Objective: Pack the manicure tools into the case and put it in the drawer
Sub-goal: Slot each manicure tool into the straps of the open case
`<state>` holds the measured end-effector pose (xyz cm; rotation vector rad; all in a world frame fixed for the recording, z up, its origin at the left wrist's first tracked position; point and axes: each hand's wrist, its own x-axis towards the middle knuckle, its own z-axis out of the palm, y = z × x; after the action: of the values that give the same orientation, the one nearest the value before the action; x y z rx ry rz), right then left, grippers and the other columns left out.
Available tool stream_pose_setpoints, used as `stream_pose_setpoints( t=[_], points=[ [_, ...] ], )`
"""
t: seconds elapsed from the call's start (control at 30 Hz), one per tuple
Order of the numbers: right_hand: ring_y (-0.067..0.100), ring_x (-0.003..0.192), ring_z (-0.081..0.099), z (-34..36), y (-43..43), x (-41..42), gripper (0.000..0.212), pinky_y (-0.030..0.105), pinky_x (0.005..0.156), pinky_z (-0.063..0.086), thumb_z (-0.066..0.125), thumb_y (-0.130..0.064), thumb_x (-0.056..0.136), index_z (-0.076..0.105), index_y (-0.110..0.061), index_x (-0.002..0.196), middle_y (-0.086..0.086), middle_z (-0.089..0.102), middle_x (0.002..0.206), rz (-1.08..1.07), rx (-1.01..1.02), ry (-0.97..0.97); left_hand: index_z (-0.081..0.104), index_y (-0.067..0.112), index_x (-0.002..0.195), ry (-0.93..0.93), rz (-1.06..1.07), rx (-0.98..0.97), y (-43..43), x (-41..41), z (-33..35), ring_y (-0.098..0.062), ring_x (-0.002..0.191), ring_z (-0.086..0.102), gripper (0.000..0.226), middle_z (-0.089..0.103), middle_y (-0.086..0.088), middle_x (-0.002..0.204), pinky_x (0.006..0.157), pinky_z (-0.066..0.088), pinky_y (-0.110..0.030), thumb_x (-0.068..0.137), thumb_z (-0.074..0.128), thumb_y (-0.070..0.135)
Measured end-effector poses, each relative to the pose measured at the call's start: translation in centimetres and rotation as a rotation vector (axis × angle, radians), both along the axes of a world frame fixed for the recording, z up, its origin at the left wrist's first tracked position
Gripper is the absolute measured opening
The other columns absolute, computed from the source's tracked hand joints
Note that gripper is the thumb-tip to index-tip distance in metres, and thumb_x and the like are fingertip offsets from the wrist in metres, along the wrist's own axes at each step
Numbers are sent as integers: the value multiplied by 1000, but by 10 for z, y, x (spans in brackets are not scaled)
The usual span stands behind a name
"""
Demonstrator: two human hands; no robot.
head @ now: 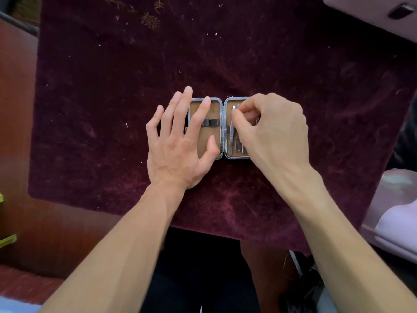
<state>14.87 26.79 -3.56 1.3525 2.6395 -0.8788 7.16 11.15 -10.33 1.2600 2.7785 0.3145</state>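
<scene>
A small manicure case (217,102) lies open flat on a dark purple velvet cloth, with a metal rim and a tan lining. Its left half holds only a dark elastic strap (211,122). My left hand (178,141) rests flat on that half, fingers spread, holding nothing. The right half carries several metal tools (234,141) standing side by side. My right hand (268,129) covers most of that half, and its thumb and fingertips pinch the top end of one metal tool (235,107). No drawer is in view.
The velvet cloth (112,98) covers a reddish wooden table (20,109) and hangs over its near edge. Pale lilac items (397,224) lie at the right, and a dark item (401,11) sits at the top right. A green-yellow object (6,239) pokes in at the left edge.
</scene>
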Motion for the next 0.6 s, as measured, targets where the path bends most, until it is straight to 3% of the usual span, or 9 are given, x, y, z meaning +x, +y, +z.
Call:
stream_pose_setpoints(
  t=[0.37,0.6],
  points=[
    [30,85,71,0,-5,-17,22,40,72,54,63,-38,94,77,-20,92,-2,76,88,-12,17,-163,37,30,155,4,3,1,0,0,-1,-23,154,33,65,33,-6,167,124,24,-48,95,50,49],
    [29,84,72,1,-6,-20,20,37,71,53,64,-34,92,77,-19,92,-1,76,87,-50,-3,-157,37,30,156,8,5,-2,0,0,-1,-23,155,32,65,32,-5,167,124,23,-48,95,50,50]
  ],
)
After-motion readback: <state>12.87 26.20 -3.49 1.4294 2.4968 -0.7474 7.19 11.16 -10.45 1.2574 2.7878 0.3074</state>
